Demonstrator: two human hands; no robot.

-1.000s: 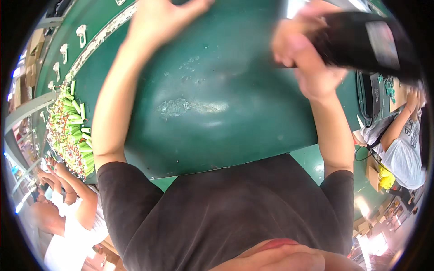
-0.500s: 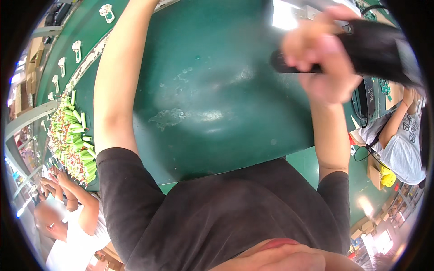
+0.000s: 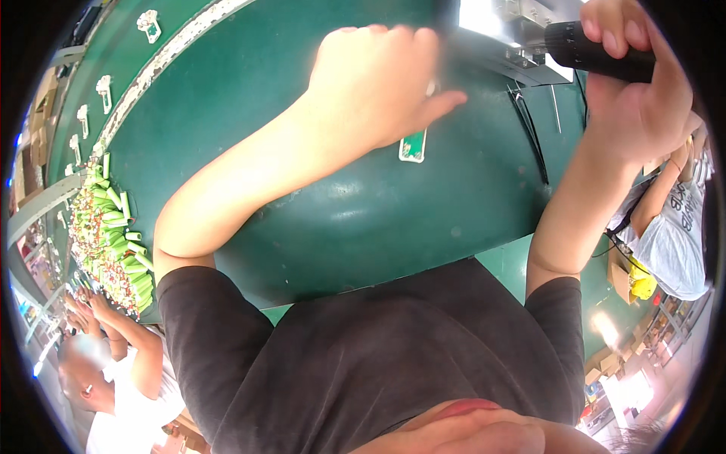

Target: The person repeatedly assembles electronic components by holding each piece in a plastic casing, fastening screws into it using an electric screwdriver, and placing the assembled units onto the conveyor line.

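Observation:
My left hand (image 3: 378,83) hovers over the dark green table (image 3: 318,219), its fingers curled and pointing right above a small green and white part (image 3: 413,145) that lies on the table; I cannot tell whether the fingers touch it. My right hand (image 3: 635,91) is closed around a black cylindrical power tool (image 3: 594,51) held at the upper right, its tip pointing left toward a white lit fixture (image 3: 514,30).
A pile of green cylinders (image 3: 106,242) lies at the table's left edge. Small white parts (image 3: 102,87) sit in a row along a pale strip at the far left. Black cables (image 3: 529,129) cross the table at right. Other people stand at lower left and far right.
The view has tilted so more of the table shows. My left hand came back from the far edge to over the small part. My right hand with the tool shifted right and up.

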